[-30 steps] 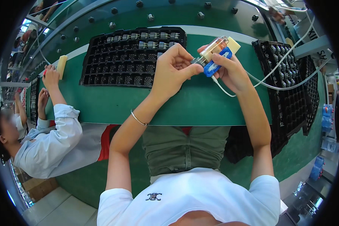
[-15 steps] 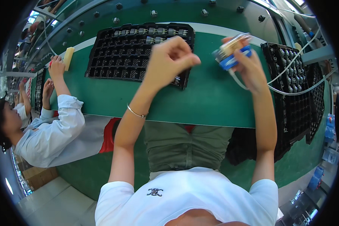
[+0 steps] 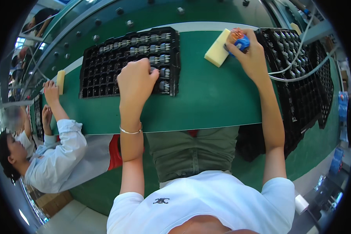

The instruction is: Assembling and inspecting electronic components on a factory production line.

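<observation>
My left hand (image 3: 135, 82) is over the black compartment tray (image 3: 101, 93), fingers curled and thumb out. Its fingertips are beside a small metal motor-like part (image 3: 164, 73) in the tray's right column. Whatever those fingers pinch is hidden behind the hand. Similar parts fill the far rows and the right side of the tray; many near-left pockets hold none. At the far right of the green table, my right hand (image 3: 250, 52) is closed around a rounded blue object with a copper-orange end (image 3: 237, 35). Its exact kind cannot be made out. Touching or close beside it is a pale yellow block (image 3: 217, 48).
More black trays (image 3: 296, 93) with metal parts stand to the right, crossed by a white hose (image 3: 288, 71). Parts sit spaced along a green conveyor (image 3: 152, 15) beyond the table. At left a co-worker (image 3: 52, 152) works beside another yellow block (image 3: 60, 81).
My left hand has moved left and nearer, from the tray's right edge to over its pockets. The right hand has turned the blue object and drawn slightly left. The whole view has shifted.
</observation>
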Available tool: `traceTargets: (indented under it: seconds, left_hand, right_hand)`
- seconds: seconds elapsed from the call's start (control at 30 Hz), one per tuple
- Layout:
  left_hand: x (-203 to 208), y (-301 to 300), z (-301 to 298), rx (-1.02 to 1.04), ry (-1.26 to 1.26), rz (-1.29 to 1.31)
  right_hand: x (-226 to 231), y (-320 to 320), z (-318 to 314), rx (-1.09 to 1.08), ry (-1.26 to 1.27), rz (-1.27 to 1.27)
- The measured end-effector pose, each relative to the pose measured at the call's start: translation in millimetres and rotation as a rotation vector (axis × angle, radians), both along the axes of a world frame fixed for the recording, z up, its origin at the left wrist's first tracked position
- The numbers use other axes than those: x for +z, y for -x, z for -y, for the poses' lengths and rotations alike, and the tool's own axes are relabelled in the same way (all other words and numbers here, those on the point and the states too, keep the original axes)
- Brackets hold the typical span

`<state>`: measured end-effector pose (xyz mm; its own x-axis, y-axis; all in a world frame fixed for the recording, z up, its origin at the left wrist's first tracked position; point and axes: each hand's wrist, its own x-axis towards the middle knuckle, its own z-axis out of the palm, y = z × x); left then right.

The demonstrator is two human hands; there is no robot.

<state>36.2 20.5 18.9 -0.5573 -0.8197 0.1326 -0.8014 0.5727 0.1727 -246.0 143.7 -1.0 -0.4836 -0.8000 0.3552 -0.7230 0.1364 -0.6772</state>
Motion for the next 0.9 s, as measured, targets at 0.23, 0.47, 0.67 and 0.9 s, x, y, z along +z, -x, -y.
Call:
traceTargets:
  seconds: [0.23, 0.47, 0.67, 0.9]
  left_hand:
    - [30, 10, -1, -0.087, -0.370, -0.447]
    - [16, 25, -3, -0.369, -0.918, -0.877]
    - [-12, 32, -6, -0.392, -1.235, -0.982]
    - [-19, 35, -9, -0.356, -1.286, -1.056]
  right_hand:
    - [-4, 2, -1, 0.043, 0.084, -0.023]
    - [-3, 4, -1, 0.045, 0.069, -0.047]
    - [-2, 1, 0, 0.039, 0.069, -0.035]
    - [-5, 4, -1, 0.038, 0.079, -0.034]
